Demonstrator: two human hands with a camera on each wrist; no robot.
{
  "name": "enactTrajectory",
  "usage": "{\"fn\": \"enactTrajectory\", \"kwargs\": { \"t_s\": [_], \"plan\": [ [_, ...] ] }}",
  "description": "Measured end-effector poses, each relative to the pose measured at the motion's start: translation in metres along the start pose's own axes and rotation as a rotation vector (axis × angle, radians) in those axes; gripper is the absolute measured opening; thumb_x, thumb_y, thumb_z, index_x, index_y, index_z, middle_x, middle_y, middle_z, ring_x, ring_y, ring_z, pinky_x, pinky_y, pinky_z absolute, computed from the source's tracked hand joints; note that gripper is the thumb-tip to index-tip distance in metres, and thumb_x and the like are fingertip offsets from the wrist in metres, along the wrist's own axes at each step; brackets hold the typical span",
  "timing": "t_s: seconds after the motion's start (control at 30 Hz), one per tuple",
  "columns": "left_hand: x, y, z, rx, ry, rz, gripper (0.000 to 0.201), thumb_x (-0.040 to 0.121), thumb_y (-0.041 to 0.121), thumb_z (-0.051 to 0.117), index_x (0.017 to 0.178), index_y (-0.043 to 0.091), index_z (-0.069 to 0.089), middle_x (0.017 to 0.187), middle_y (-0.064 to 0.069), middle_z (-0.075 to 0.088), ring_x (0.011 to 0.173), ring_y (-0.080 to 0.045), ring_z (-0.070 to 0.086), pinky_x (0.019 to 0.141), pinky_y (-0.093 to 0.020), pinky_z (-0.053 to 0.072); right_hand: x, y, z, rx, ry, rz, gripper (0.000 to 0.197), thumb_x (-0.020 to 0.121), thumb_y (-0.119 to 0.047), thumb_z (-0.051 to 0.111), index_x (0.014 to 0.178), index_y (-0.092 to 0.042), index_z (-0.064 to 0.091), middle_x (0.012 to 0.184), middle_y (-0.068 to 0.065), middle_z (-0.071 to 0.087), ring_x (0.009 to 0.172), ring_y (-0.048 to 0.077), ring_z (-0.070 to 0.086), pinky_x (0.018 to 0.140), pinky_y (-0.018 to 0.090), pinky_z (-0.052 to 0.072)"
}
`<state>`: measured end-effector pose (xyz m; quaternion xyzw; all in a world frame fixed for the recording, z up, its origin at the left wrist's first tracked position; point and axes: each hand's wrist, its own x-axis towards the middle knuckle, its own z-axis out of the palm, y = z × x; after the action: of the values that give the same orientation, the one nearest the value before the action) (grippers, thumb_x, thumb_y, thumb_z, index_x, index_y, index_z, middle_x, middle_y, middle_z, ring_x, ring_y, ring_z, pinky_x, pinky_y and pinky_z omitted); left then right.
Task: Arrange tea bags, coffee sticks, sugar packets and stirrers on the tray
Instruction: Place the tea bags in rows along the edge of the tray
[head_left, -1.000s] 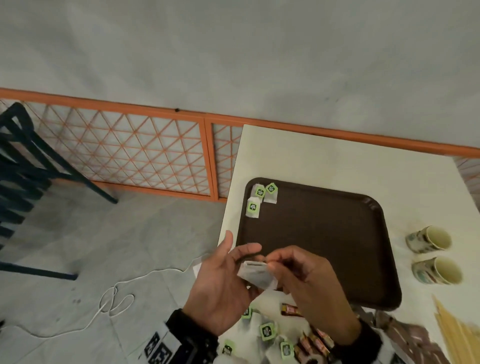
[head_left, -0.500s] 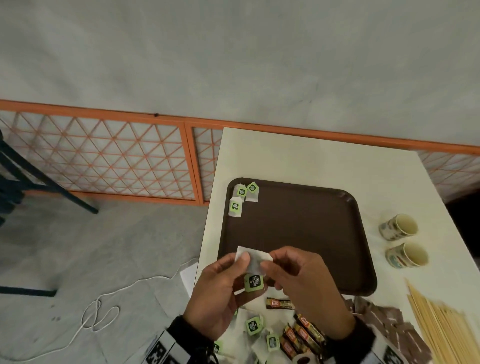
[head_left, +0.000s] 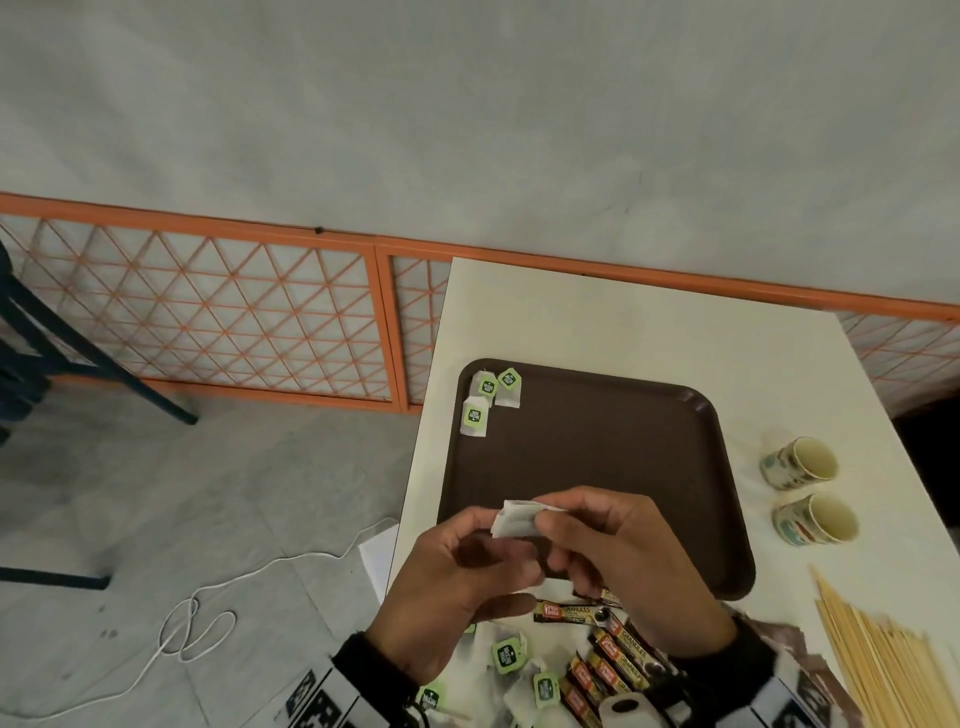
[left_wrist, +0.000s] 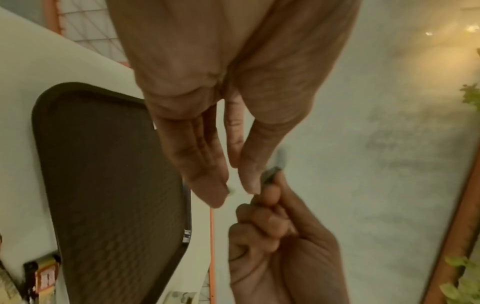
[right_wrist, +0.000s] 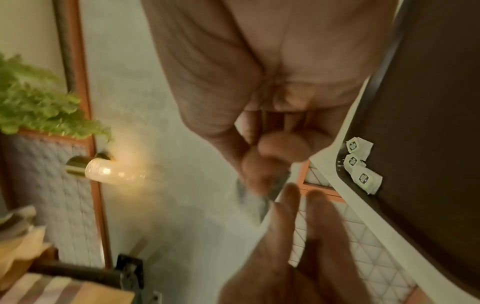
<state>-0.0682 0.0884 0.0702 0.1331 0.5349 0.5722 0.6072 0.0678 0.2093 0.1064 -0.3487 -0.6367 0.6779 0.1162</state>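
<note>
While both hands (head_left: 524, 566) pinch the tea bag (head_left: 514, 519); left grip seemingly looser.

White tea bag (head_left: 515, 519) pinched above brown tray (head_left: 597, 467), three bags (head_left: 487, 401) in corner

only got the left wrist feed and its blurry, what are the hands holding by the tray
Observer: The right hand pinches one white tea bag above the tray's near edge; the left hand touches the bag's left side.
Operator: any bags down on the tray yet
Observer: Three green-tagged tea bags lie in the far left corner of the tray.
Operator: where are the stirrers
Observer: The wooden stirrers lie in a pile on the table, off the tray's near right corner; none are on the tray.
</note>
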Motion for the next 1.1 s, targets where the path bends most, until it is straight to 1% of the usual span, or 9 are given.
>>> {"fn": "enactTrajectory", "kwargs": {
  "t_s": [0.13,0.23,0.33,0.43,0.53,0.63,0.77,0.93,1.1],
  "plan": [
    [0.003,-0.003,0.0,0.097,-0.012,-0.015,0.037,0.082,-0.005,0.071,0.112,0.016,0.066,0.099,-0.012,0.07,0.089,-0.025,0.07,0.079,-0.045,0.06,-0.004,-0.007,-0.004,0.123,-0.066,-0.019,0.026,0.09,-0.034,0.065,0.097,-0.011,0.077,0.085,0.02,0.071,0.061,0.026,0.059,0.056,0.031,0.046],
    [0.007,-0.009,-0.006,0.085,0.023,-0.049,0.033,0.09,-0.004,0.061,0.117,0.014,0.061,0.11,-0.02,0.067,0.088,-0.025,0.072,0.08,-0.046,0.059,-0.008,-0.01,-0.007,-0.164,-0.019,-0.061,0.021,0.085,-0.042,0.071,0.082,-0.022,0.075,0.08,0.008,0.073,0.061,0.02,0.064,0.059,0.032,0.052],
    [0.009,-0.013,-0.009,-0.065,0.006,-0.083,0.048,0.09,-0.006,0.06,0.126,0.024,0.056,0.121,-0.011,0.067,0.1,-0.023,0.071,0.086,-0.051,0.057,-0.012,-0.005,-0.012,-0.406,-0.018,-0.052,0.011,0.081,-0.025,0.076,0.078,-0.028,0.067,0.076,0.001,0.071,0.066,0.024,0.066,0.067,0.041,0.058],
    [0.011,-0.014,-0.003,0.219,-0.171,0.096,0.081,0.082,-0.001,0.072,0.14,0.045,0.039,0.139,0.007,0.052,0.125,-0.013,0.057,0.098,-0.042,0.053,-0.017,-0.01,-0.018,-0.403,-0.118,0.012,0.02,0.083,-0.016,0.075,0.08,-0.03,0.06,0.077,0.005,0.067,0.068,0.027,0.064,0.067,0.041,0.055],
    [0.015,-0.01,0.007,0.488,-0.27,0.273,0.056,0.086,0.005,0.072,0.132,0.031,0.054,0.125,0.011,0.063,0.116,-0.011,0.061,0.095,-0.033,0.053,-0.02,-0.019,-0.022,-0.258,-0.229,0.015,0.03,0.085,-0.005,0.071,0.095,-0.031,0.061,0.098,0.008,0.069,0.089,0.027,0.07,0.078,0.043,0.058],
    [0.012,-0.002,0.01,0.479,-0.214,0.297,0.019,0.091,0.004,0.065,0.106,0.015,0.07,0.094,0.003,0.073,0.088,-0.014,0.07,0.077,-0.031,0.057,-0.021,-0.021,-0.029,-0.175,-0.215,-0.002,0.047,0.083,0.0,0.072,0.114,-0.034,0.061,0.098,0.009,0.067,0.091,0.029,0.068,0.077,0.036,0.055],
    [0.006,0.003,0.007,0.336,-0.154,0.213,0.012,0.095,0.008,0.06,0.102,0.006,0.07,0.09,-0.013,0.075,0.083,-0.027,0.073,0.07,-0.027,0.057,-0.024,-0.025,-0.038,-0.097,-0.16,0.043,0.05,0.086,0.007,0.066,0.114,-0.034,0.066,0.098,0.008,0.069,0.091,0.022,0.068,0.069,0.025,0.054],
    [0.003,0.0,0.01,0.414,0.128,0.234,0.014,0.096,0.011,0.058,0.1,0.016,0.07,0.085,0.003,0.077,0.077,-0.015,0.074,0.072,-0.031,0.061,-0.022,-0.011,-0.026,-0.633,0.158,-0.001,0.032,0.089,-0.014,0.068,0.108,-0.039,0.065,0.101,-0.018,0.067,0.094,0.002,0.066,0.075,0.017,0.055],
    [0.005,-0.004,0.019,0.489,0.344,0.284,0.012,0.091,0.015,0.066,0.087,0.025,0.07,0.075,0.011,0.076,0.066,-0.009,0.072,0.066,-0.029,0.062,-0.012,0.017,0.017,-0.866,0.386,-0.149,0.008,0.085,-0.025,0.074,0.091,-0.028,0.069,0.075,-0.024,0.046,0.065,-0.003,0.052,0.059,0.004,0.043]
  ]
}}
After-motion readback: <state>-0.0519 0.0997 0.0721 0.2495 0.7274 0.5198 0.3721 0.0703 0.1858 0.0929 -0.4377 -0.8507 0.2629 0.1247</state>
